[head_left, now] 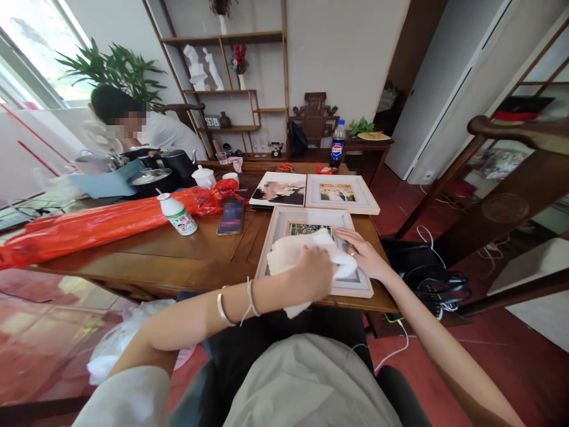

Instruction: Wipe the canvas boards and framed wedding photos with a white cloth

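A white picture frame (267,252) lies flat at the table's near edge, a photo (302,228) showing behind its pane. My left hand (313,276) is closed on a crumpled white cloth (288,252), pressed onto the frame and covering its middle. My right hand (367,255) rests on the frame's right side, fingers stretched out beside the cloth's edge. Behind it lie another white framed photo (367,196) and a white panel with a picture (262,181), touching side by side.
A phone (230,217), a white bottle (178,214) and a long red plastic-wrapped bundle (102,222) lie to the left. Farther back are a cola bottle (337,145), orange scissors (287,168) and a white lidded pot (204,177). Another person (171,133) sits back left.
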The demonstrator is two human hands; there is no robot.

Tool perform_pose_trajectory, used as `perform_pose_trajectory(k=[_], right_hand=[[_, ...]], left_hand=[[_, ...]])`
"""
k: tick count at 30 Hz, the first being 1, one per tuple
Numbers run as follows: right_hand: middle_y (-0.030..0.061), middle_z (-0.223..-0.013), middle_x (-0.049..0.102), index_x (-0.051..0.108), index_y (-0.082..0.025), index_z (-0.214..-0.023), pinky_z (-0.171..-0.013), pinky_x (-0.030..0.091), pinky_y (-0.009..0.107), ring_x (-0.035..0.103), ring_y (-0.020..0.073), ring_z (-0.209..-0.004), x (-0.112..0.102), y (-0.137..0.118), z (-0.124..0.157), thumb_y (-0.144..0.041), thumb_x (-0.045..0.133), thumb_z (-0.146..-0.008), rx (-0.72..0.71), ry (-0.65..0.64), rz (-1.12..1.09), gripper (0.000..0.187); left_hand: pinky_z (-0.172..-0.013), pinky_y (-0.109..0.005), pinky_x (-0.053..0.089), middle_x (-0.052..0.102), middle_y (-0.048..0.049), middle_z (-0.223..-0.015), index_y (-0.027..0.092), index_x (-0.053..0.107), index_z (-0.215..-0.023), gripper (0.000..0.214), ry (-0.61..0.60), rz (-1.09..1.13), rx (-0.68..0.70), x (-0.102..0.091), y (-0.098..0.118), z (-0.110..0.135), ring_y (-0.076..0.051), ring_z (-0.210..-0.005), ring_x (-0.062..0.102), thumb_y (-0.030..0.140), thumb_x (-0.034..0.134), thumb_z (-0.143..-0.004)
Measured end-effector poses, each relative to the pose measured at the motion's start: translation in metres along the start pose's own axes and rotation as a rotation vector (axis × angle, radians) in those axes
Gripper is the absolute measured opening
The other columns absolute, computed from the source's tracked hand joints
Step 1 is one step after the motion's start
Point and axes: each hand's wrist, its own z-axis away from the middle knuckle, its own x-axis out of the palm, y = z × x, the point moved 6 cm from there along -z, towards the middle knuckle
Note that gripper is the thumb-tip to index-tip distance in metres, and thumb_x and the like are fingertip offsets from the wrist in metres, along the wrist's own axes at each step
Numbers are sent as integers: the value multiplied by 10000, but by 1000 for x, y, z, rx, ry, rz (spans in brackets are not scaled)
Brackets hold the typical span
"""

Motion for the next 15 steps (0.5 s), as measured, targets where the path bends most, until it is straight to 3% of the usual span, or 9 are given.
perform_pose_trajectory(k=[4, 7, 9, 11, 13, 15], right_hand=[[40, -1355, 583, 594, -282, -1279, -1131, 333, 549, 467, 243, -1320, 0, -1, 0, -44, 434, -753, -14, 1, -2, 599], [54, -1344, 591, 602, -271, -1275, -1132, 326, 556, 476, 251, -1312, 0, -3, -1, -50, 438, -757, -11, 1, 12, 586], [63, -1330, 600, 608, -261, -1270, -1132, 323, 557, 483, 254, -1304, 0, -3, -1, -50, 434, -759, -8, 1, 23, 580], [67, -1323, 604, 610, -256, -1269, -1125, 333, 552, 491, 257, -1296, 0, -4, -1, -52, 433, -763, 1, 2, 36, 574], [68, -1327, 599, 609, -250, -1270, -1110, 356, 544, 494, 266, -1293, -1, -4, -1, -57, 434, -764, 17, 4, 51, 569], [64, -1336, 591, 606, -244, -1273, -1098, 370, 539, 482, 276, -1304, -1, -5, -1, -58, 432, -760, 25, 7, 64, 572]], left_hand=[[-778, -360, 525, 672, -124, -1082, 161, 668, -1032, 233, -19, 33, -61, -5, -51, -12, -262, -984, 644, 178, 530, -846], [-764, -342, 526, 658, -138, -1121, 133, 648, -1094, 312, 115, 13, -96, -22, -75, -29, -257, -990, 646, 81, 465, -847], [-847, -377, 503, 563, -160, -1310, 125, 644, -1106, 343, 256, -38, -72, -30, -78, -44, -279, -1130, 584, 35, 445, -842], [-959, -417, 443, 433, -140, -1458, 129, 656, -1076, 325, 358, -72, 35, -28, -71, -60, -294, -1282, 464, 26, 443, -853], [-1021, -419, 394, 399, -105, -1492, 139, 659, -1069, 307, 379, -55, 166, -16, -62, -76, -274, -1344, 394, 42, 438, -880], [-1015, -374, 401, 475, -96, -1439, 144, 647, -1111, 310, 348, -15, 244, -2, -56, -88, -232, -1304, 450, 65, 426, -907]])
